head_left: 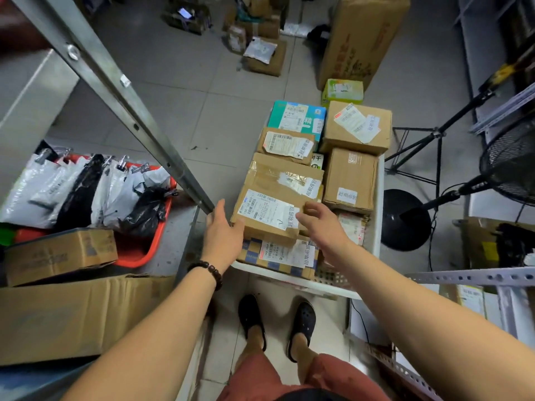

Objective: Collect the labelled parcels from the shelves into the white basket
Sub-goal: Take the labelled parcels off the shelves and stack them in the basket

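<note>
The white basket (pixel 379 198) stands on the floor in front of me, packed with several labelled cardboard parcels. On top at its near left lies a brown parcel with a white label (pixel 267 217). My left hand (pixel 223 230) lies flat against that parcel's left side, fingers straight. My right hand (pixel 321 224) hovers at the parcel's right corner with fingers loosely bent; its fingertips are at the edge, with no plain grip. Under this parcel sits a blue-checked parcel (pixel 278 254). A teal box (pixel 295 115) and a brown box (pixel 357 127) fill the basket's far end.
A slanted metal shelf post (pixel 115 82) crosses the left. The left shelf carries a red tub (pixel 139 250) of plastic mail bags and cardboard boxes (pixel 60 256). A black fan (pixel 509 166) and tripod (pixel 434 146) stand right. More boxes (pixel 362 39) sit on the floor beyond.
</note>
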